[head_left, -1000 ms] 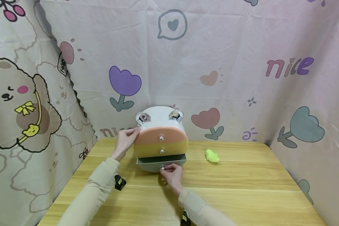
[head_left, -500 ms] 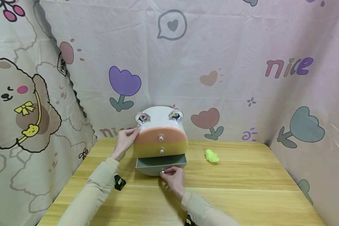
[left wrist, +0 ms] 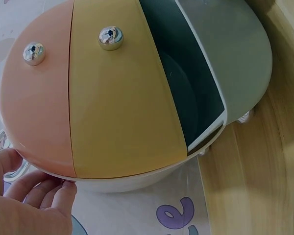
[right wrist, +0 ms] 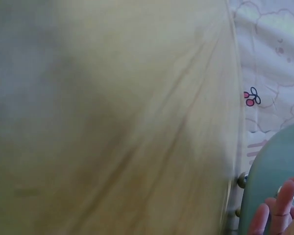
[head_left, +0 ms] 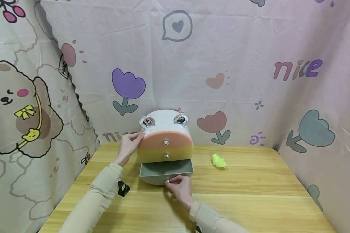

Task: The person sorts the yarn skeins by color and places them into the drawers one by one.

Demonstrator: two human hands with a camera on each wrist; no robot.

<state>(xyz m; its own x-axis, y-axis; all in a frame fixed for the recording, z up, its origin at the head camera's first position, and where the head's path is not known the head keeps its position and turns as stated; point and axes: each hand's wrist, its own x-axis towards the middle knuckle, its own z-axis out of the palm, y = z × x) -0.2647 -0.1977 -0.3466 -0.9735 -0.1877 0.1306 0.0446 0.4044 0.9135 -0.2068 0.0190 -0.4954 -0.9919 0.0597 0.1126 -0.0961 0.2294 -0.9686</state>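
A small frog-shaped drawer box [head_left: 165, 123] with a white top and silver-rimmed eyes stands on the table. Its orange top drawer [left wrist: 44, 98] and yellow middle drawer [left wrist: 117, 107] are closed, each with a round silver knob. The green bottom drawer [head_left: 151, 179] is pulled out, and the part of its inside that shows is bare. With thumb and fingertips my right hand [head_left: 180, 190] pinches this drawer's knob [head_left: 167, 182]. My left hand [head_left: 128, 147] holds the box's upper left side, its fingers [left wrist: 36, 191] curled at the edge beside the orange drawer.
A crumpled bright yellow-green bundle [head_left: 218, 160] lies on the wooden table [head_left: 250, 181], right of the box. Patterned cloth [head_left: 245, 48] hangs behind the table and along its sides. A dark strapped device [head_left: 123, 188] sits at the left sleeve's cuff.
My right hand has drawn the green drawer further out toward me, so more of its inside shows. The left hand and the box stay in place.
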